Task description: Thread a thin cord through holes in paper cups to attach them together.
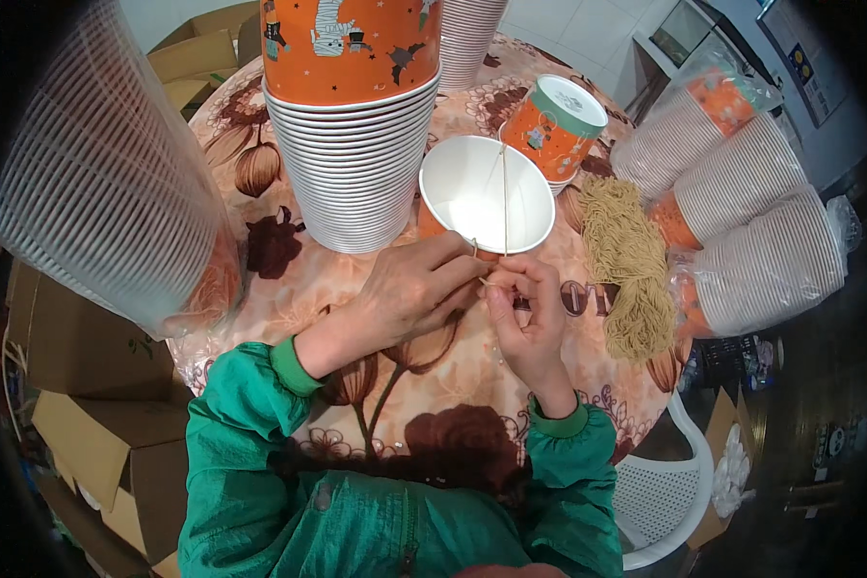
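A white-lined paper bucket (438,197) with an orange outside tilts toward me in the middle of the table. A thin tan string (506,197) crosses its mouth from the far rim to the near one. At the near rim, my left hand (412,289) has its fingers bent together around the string's end, against the bucket's wall. Thumb and forefinger of my right hand (525,313) pinch the same string just beside the left fingertips. The fingers partly hide the spot where string meets wall.
Tall nested bucket stacks (352,164) rise behind and left, one in clear plastic (116,183). An upturned orange bucket (554,125) stands beyond. To the right lie a tan string bundle (628,265) and bagged bucket stacks (771,260). Cardboard boxes (96,443) and a white chair (660,491) flank the table.
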{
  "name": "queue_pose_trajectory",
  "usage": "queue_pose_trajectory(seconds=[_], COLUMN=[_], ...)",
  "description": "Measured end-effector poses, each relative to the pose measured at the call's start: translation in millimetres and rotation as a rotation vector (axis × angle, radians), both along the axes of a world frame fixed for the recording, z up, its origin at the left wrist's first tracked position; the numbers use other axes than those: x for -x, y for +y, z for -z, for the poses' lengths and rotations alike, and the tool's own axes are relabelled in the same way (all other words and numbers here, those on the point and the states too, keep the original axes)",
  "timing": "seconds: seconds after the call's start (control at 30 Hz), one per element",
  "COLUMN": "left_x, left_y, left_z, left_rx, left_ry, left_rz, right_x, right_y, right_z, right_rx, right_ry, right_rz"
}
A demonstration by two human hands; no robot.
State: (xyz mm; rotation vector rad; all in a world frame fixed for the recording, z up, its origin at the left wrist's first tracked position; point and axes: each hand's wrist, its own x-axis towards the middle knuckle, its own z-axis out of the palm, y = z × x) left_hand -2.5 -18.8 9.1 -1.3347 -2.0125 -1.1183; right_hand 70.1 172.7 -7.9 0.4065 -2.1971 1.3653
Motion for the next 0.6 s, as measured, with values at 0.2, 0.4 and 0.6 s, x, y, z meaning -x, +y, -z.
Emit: queue_pose_trajectory(seconds=[0.2, 0.4, 0.6], left_x=[0, -5, -21], left_y=[2, -4, 3], left_z=[4, 5, -6], left_rx=[-0.169, -0.426, -0.428], left_ry=[-0.188, -1.065, -1.569], left_rz=[0.028, 0.034, 0.237], right_x=[2, 1, 1], right_y=[2, 5, 2], right_z=[-4, -5, -11], right_rx=[0.052, -0.038, -0.176], right_ry=[0.011, 0.041, 0.133], right_rz=[-0.068, 0.01, 0.002])
